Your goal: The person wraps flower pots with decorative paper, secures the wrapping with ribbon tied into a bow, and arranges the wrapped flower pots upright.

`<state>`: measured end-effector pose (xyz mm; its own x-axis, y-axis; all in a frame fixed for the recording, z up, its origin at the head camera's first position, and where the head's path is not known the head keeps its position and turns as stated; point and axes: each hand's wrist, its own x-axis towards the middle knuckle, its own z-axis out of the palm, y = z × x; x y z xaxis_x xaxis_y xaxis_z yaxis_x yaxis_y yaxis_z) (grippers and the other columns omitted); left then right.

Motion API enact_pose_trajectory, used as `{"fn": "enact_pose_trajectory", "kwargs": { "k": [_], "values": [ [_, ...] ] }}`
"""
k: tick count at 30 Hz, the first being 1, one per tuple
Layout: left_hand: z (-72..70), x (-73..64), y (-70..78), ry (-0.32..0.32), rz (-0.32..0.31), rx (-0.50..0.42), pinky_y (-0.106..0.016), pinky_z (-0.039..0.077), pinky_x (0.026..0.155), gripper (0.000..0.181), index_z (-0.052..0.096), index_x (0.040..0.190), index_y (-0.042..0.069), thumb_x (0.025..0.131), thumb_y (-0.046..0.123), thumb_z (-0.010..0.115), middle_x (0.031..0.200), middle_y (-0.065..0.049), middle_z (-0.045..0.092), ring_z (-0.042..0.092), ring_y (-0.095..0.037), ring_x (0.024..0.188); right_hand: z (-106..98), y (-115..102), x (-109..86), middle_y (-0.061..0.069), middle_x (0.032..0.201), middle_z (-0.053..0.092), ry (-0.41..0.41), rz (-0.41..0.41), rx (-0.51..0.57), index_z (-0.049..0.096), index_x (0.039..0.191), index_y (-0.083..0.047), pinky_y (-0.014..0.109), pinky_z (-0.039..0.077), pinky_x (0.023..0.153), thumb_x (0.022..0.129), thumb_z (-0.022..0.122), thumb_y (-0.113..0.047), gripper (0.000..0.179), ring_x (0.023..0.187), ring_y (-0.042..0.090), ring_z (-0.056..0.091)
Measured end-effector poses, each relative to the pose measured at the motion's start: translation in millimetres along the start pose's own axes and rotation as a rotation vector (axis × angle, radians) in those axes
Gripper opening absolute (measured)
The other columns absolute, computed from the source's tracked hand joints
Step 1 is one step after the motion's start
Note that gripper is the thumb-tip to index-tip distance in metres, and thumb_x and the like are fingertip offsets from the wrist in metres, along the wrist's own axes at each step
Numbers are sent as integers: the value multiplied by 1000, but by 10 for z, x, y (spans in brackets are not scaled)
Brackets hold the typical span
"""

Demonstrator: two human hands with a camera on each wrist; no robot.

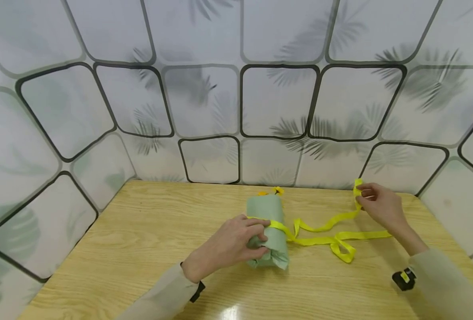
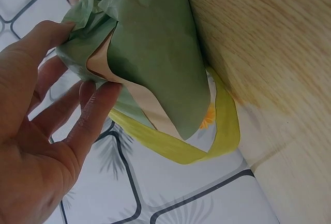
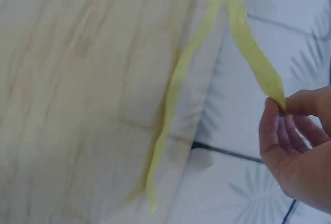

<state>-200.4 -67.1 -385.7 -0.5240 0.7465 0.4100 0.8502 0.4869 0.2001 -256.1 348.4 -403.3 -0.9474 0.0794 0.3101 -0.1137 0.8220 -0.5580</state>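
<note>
A small bouquet point(image 1: 265, 205) wrapped in pale green paper lies on the table, its yellow-orange flowers point(image 1: 278, 190) showing at the far end. My left hand point(image 1: 232, 242) holds the wrapper's side between thumb and fingers; the left wrist view shows the fingertips on the folded paper point(image 2: 155, 43). A yellow ribbon point(image 1: 314, 241) passes round the bouquet, and its two lengths run off to the right. Between thumb and fingertips, my right hand point(image 1: 382, 208) pinches one length, raised off the table; in the right wrist view this ribbon point(image 3: 253, 53) hangs from the pinch.
The other ribbon length lies looped on the wooden table point(image 1: 172, 209), partly under the right forearm. Behind the table stands a patterned wall covering point(image 1: 208, 160) that also runs along both sides. Black wrist devices point(image 1: 404, 279) are worn on both wrists.
</note>
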Motion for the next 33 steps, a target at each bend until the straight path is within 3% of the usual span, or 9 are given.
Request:
{"fn": "enact_pose_trajectory", "kwargs": {
  "k": [4, 7, 10, 15, 24, 28, 33],
  "values": [
    [2, 2, -1, -2, -3, 1, -14, 37, 66, 17, 69, 93, 19, 90, 31, 81, 130, -2, 72, 64, -13, 82, 8, -261, -95, -2, 97, 78, 29, -44, 167, 67, 120, -2, 15, 52, 61, 97, 72, -26, 33, 76, -16, 60],
    [0, 8, -2, -6, -6, 2, -15, 38, 67, 16, 69, 93, 20, 90, 31, 80, 131, -1, 72, 66, -12, 84, 76, -476, -165, -19, 93, 74, -12, -112, 270, 73, 115, -5, 14, 54, 67, 97, 73, -24, 26, 81, -11, 65],
    [-2, 14, -2, -7, -6, 3, -15, 40, 68, 16, 70, 93, 20, 90, 31, 80, 130, 0, 72, 67, -12, 85, 176, -694, -214, -15, 94, 76, -56, -189, 301, 77, 109, -10, 14, 56, 71, 97, 72, -21, 18, 82, -4, 69],
    [-6, 16, 2, -17, -15, -10, -15, 39, 68, 15, 69, 93, 20, 91, 30, 80, 130, 0, 72, 66, -13, 85, 353, -1035, -225, 3, 99, 79, -118, -332, 326, 79, 106, -14, 17, 57, 74, 96, 72, -14, 12, 85, 0, 70],
    [1, 24, -15, -23, -1, 11, -21, 48, 73, 17, 70, 94, 19, 91, 32, 79, 130, 0, 72, 66, -11, 84, 628, -1590, -163, 1, 99, 80, -156, -483, 349, 81, 104, -15, 25, 59, 68, 94, 75, -11, 13, 81, 13, 73],
    [2, 18, -15, -14, 6, 17, -22, 51, 76, 19, 70, 94, 19, 90, 33, 81, 129, 0, 73, 68, -12, 87, 679, -1697, -183, 3, 107, 80, -130, -579, 320, 79, 109, -10, 32, 62, 72, 92, 76, -8, 18, 92, 19, 76],
    [-3, 13, -15, -9, 6, 5, -24, 52, 78, 19, 70, 94, 18, 89, 32, 81, 130, -1, 72, 69, -13, 91, 651, -1661, -352, 4, 102, 79, -54, -737, 250, 78, 104, -6, 34, 63, 74, 86, 78, 1, 20, 89, 17, 75]
  ]
}}
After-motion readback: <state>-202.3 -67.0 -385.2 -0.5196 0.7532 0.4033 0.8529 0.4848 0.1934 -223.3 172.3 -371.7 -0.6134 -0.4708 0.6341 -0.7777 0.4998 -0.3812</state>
